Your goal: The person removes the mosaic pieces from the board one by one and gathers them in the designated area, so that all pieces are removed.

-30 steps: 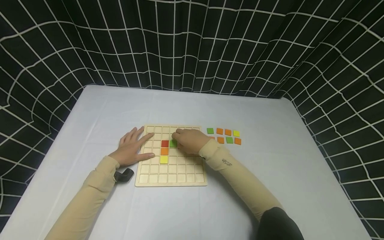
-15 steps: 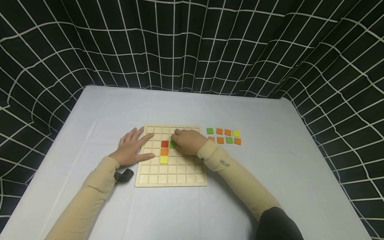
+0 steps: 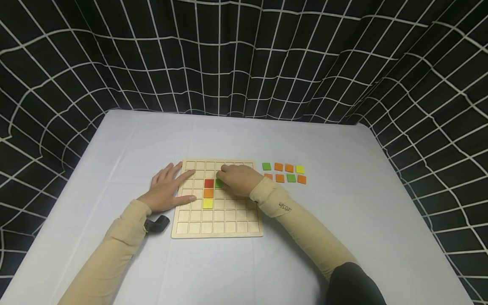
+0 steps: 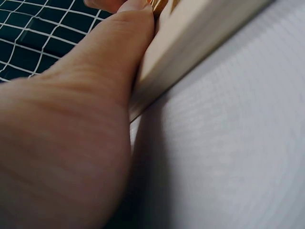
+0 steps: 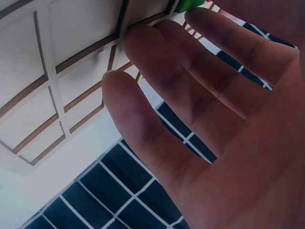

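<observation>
A pale wooden grid board (image 3: 219,233) lies on the white table. On its left side rests my left hand (image 3: 164,192), fingers spread; the thumb and index finger reach over the edge cells. My right hand (image 3: 240,180) is over the board's upper middle, its thumb and index finger at a green tile (image 3: 218,183). In the right wrist view the other fingers (image 5: 128,105) are loosely bent above the grid, and only a corner of the green tile (image 5: 188,5) shows. Left of it a red tile (image 3: 209,183), an orange tile (image 3: 208,193) and a yellow tile (image 3: 207,203) form a column.
Right of the board lie several loose tiles in two rows, among them a green one (image 3: 266,166), an orange one (image 3: 278,167) and a yellow one (image 3: 300,169). A black wrist device (image 3: 157,224) sits at my left cuff. Dark white-gridded cloth (image 3: 228,55) surrounds the table.
My right hand has shifted very slightly left, staying at the green tile. The left hand and the other tiles keep their places.
</observation>
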`<state>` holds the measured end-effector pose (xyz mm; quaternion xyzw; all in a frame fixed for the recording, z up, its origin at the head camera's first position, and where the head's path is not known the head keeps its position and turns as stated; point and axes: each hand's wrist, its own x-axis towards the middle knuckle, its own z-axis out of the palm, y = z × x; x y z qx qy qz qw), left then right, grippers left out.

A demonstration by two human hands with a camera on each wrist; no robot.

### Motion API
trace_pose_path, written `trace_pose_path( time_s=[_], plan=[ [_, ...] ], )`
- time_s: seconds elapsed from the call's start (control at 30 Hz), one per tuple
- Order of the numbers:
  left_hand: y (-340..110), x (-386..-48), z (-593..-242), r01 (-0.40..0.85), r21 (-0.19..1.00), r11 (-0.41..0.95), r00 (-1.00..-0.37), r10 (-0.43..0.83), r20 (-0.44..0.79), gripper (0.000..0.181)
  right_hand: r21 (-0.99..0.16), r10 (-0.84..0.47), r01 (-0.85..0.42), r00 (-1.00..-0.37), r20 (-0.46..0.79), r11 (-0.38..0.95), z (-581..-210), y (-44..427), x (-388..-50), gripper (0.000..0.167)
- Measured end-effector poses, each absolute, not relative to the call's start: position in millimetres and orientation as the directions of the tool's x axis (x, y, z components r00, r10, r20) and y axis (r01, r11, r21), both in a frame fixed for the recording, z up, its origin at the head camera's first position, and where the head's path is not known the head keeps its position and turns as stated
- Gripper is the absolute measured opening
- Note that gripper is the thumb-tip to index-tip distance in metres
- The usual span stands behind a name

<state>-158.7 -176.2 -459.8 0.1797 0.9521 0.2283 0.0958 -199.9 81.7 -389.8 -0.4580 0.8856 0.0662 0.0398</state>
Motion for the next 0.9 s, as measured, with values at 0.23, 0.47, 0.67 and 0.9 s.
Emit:
trace_pose_path(
  time_s=[0.23, 0.47, 0.67, 0.9],
  plan=[
    [-176.0, -157.8, -459.8, 0.302, 0.468, 0.831, -0.917, 0.386, -0.095, 0.085, 0.07, -0.806, -0.819, -0.574, -0.143, 0.57, -389.2, 81.6, -200.3, 0.02],
    [-176.2, -158.4, -460.6, 0.298, 0.471, 0.83, -0.917, 0.386, -0.099, 0.085, 0.047, -0.831, -0.84, -0.542, -0.126, 0.541, -388.1, 84.5, -200.3, 0.033],
    [-176.8, -159.2, -462.3, 0.302, 0.466, 0.832, -0.916, 0.388, -0.099, 0.085, 0.029, -0.843, -0.853, -0.52, -0.135, 0.522, -387.0, 85.8, -200.4, 0.035],
    [-176.4, -159.4, -460.9, 0.301, 0.463, 0.834, -0.916, 0.388, -0.104, 0.085, 0.004, -0.863, -0.869, -0.492, -0.11, 0.495, -386.1, 86.6, -200.4, 0.027]
  ],
)
